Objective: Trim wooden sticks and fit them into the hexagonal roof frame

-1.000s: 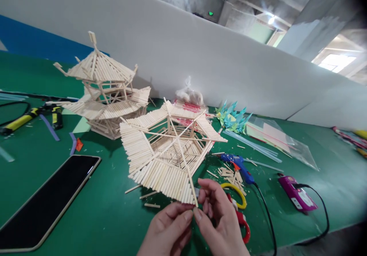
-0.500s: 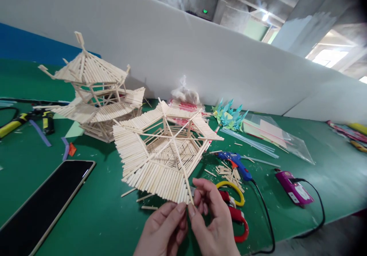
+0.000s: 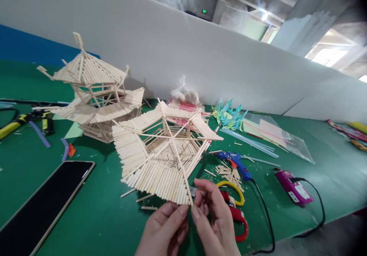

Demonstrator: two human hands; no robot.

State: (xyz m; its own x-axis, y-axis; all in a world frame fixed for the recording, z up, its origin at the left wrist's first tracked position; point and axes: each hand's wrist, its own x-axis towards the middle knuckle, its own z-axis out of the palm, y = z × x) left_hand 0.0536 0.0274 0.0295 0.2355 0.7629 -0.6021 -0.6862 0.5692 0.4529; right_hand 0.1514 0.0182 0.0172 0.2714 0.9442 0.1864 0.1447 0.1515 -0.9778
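A pavilion model (image 3: pixel 155 179) made of thin wooden sticks stands on the green table in front of me. Its roof has long ribs meeting at the centre, and rows of short sticks fill the eave panels. At its near corner, my left hand (image 3: pixel 166 225) pinches the eave edge between thumb and fingers. My right hand (image 3: pixel 213 217) is closed at the tip of the near rib (image 3: pixel 182 164), thumb against it and the index finger bent above. The fingertips of both hands nearly meet, and what lies beneath them is hidden. Red-and-yellow-handled scissors (image 3: pixel 239 214) lie beside my right hand.
A taller stick pavilion (image 3: pixel 97 95) stands at the back left. A phone (image 3: pixel 46 210) lies at the left. To the right are a blue glue gun (image 3: pixel 235 162) with its cord, loose short sticks (image 3: pixel 229 174), a purple power box (image 3: pixel 294 187) and folded paper pieces (image 3: pixel 229 114).
Both hands stay at the near corner of the roof. The right thumb and fingers have shifted very slightly to the right; the model has hardly moved.
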